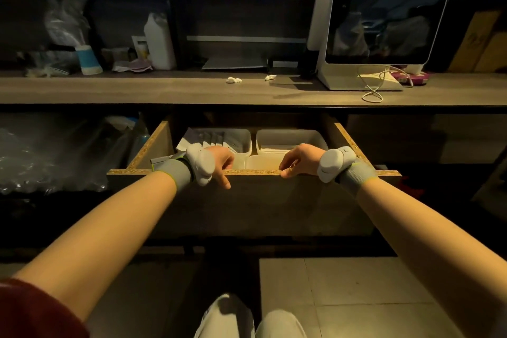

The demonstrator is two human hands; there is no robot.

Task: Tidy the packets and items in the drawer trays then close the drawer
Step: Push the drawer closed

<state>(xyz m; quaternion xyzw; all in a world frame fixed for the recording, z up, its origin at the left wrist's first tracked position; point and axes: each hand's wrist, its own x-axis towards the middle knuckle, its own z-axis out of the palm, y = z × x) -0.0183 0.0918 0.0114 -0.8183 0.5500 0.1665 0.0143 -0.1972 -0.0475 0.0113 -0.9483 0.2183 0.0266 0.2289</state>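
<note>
A chipboard drawer [253,172] stands pulled out from under the counter. Inside sit white plastic trays: the left tray [245,140] holds several upright packets [219,138], the right tray [288,136] holds a flat white stack, and a third tray [260,162] lies near the front. My left hand [219,160] curls over the drawer's front edge, fingers inside, thumb on the outer face. My right hand [300,159] grips the same edge further right. Both wrists wear grey bands with white devices.
The counter top [164,89] runs above the drawer, with a white screen terminal [384,16] and looped cable at the right, crumpled paper bits, a white bottle [159,41] and a cup at the left. Plastic bags fill the shelf left of the drawer.
</note>
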